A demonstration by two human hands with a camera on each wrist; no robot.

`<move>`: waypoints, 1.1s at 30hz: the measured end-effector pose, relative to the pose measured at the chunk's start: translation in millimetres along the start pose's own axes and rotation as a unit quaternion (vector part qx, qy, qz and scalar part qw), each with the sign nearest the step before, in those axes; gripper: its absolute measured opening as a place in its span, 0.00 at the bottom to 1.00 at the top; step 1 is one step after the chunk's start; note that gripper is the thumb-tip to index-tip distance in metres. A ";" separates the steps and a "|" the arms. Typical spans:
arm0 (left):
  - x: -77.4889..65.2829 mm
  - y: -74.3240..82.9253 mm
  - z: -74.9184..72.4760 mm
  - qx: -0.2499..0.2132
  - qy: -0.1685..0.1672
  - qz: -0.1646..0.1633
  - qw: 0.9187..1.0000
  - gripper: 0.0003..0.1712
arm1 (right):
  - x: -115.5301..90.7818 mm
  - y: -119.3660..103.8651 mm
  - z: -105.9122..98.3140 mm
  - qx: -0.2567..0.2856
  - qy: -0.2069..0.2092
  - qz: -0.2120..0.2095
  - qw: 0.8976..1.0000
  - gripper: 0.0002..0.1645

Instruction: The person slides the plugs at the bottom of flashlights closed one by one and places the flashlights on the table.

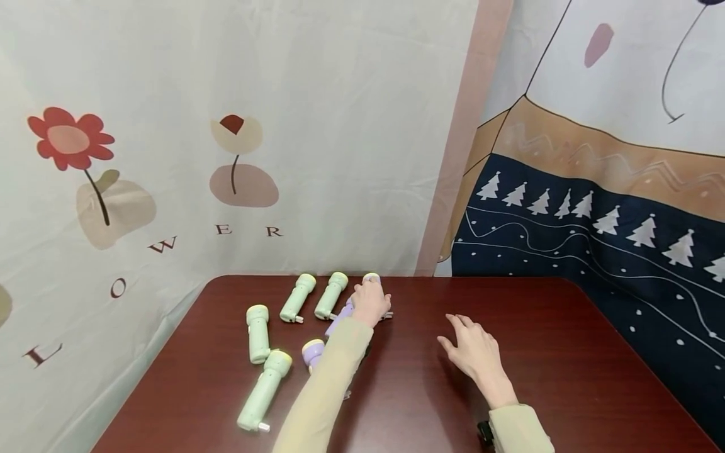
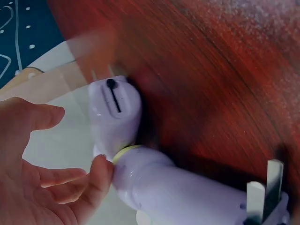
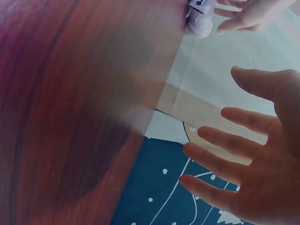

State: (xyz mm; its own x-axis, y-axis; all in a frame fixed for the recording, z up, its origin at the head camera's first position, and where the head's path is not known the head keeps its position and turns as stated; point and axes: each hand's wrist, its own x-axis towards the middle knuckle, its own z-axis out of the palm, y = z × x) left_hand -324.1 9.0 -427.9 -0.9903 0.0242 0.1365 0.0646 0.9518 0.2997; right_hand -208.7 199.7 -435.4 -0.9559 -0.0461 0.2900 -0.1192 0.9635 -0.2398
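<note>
My left hand (image 1: 370,301) reaches over a purple flashlight (image 1: 371,277) near the table's far edge, covering most of it. In the left wrist view the thumb and fingers are spread apart, and one fingertip lies right beside the junction of two purple flashlights (image 2: 115,105); the nearer flashlight (image 2: 183,190) shows two metal plug prongs. Another purple flashlight (image 1: 313,352) lies partly under the left sleeve. To the right, my right hand (image 1: 474,347) hovers over the tabletop, its fingers extended and holding nothing.
Several pale green flashlights lie on the left of the dark red table (image 1: 419,402): two at the back, a green flashlight (image 1: 258,333) farther left, and a nearer green flashlight (image 1: 263,391). A printed curtain (image 1: 351,126) hangs behind the far edge.
</note>
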 end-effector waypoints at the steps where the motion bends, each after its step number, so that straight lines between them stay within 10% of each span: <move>1: 1.6 0.5 2.0 0.006 0.002 -0.004 1.000 0.28 | -0.7 0.2 -0.1 0.001 0.000 0.001 1.000 0.31; 13: 20.3 7.0 17.4 0.134 -0.027 -0.065 0.988 0.21 | -7.4 -1.6 4.5 0.013 -0.007 0.004 1.000 0.29; 33: 23.6 6.0 22.9 0.085 0.018 -0.044 0.995 0.11 | -5.6 2.2 2.4 0.007 -0.002 0.003 1.000 0.28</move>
State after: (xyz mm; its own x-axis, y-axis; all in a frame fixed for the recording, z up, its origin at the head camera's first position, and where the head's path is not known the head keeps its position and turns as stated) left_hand -349.9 22.3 -444.5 -0.9859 -0.0700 0.1518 -0.0472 0.9877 0.1492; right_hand -204.3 201.4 -439.8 -0.9574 -0.0418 0.2858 -0.1180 0.9597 -0.2551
